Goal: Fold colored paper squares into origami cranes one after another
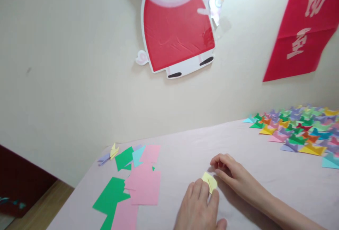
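Observation:
A small folded piece of pale yellow paper (210, 182) lies on the table at the lower middle. My left hand (199, 203) rests over its near part, fingers extended and pressed down on it, thumb held apart. Its covered part cannot be seen. Just beyond the paper's right side is my right hand (230, 171), with fingers gently bent and a gap between thumb and fingertips. Nothing shows in it.
Pink paper sheets (147, 187) and green paper sheets (108, 196) overlap on the left. Behind them lie small yellow folded paper (114, 151) and purple folded paper (104, 159). Many colourful origami pieces (296, 139) stand in rows at right. A wall (79, 82) borders the table (180, 166).

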